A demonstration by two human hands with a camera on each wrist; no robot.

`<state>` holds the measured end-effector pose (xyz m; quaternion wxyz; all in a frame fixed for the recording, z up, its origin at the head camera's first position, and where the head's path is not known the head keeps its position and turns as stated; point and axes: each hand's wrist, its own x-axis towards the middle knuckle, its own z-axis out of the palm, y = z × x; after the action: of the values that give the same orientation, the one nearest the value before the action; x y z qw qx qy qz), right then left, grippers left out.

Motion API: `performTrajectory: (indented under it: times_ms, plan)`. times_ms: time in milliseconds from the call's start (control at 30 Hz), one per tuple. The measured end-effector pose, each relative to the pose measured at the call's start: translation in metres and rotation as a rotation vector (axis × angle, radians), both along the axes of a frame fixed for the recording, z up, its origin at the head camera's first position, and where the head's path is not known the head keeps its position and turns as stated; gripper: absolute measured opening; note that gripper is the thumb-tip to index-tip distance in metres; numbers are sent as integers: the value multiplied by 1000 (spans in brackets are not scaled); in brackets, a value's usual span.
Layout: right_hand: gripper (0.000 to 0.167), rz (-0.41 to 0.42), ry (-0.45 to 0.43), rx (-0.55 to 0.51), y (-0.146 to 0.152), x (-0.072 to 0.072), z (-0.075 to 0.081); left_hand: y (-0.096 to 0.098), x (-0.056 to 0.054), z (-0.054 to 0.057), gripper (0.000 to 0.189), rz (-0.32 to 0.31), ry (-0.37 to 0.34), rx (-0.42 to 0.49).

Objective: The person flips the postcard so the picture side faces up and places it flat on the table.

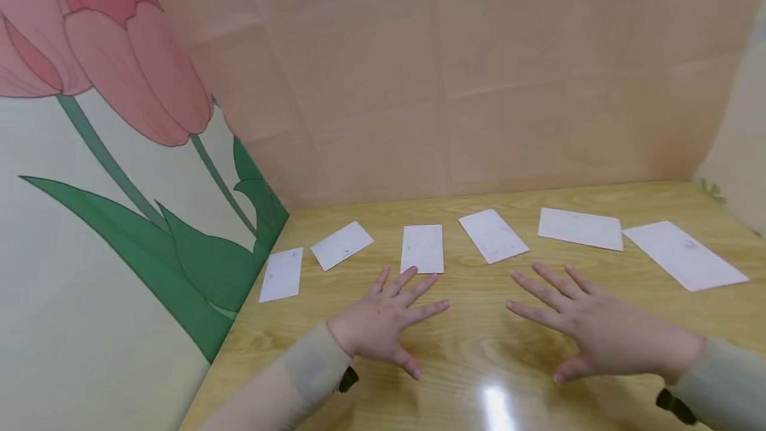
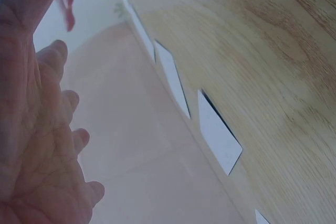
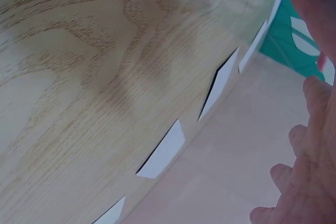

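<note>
Both hands hover over the wooden table with fingers spread and nothing held. The left hand (image 1: 383, 321) is left of centre, its fingertips overlapping the lower edge of a white card (image 1: 422, 249) in the head view. To the right, the right hand (image 1: 604, 328) points its fingers inward, nearest to a tilted white card (image 1: 493, 236) and a wide white card (image 1: 580, 229). Two more cards, a slanted one (image 1: 342, 245) and an upright one (image 1: 281, 275), lie at the left. At the far right is a larger-looking white card (image 1: 685, 255). Small faint marks show on the cards.
The wood-grain table (image 1: 479, 344) ends at a pinkish-brown creased sheet (image 1: 479, 85) at the back. On the left stands a wall panel painted with tulips (image 1: 131, 58); a pale panel (image 1: 739, 132) stands on the right. Light glares off the table's front.
</note>
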<state>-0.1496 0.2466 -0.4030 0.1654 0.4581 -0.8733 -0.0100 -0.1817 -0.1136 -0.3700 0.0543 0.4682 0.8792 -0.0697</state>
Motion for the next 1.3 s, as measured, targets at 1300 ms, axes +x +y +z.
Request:
performTrajectory:
  times_ms: [1300]
  plan:
    - [60, -137, -28, -211, 39, -43, -32, 51, -24, -55, 57, 117, -235, 430]
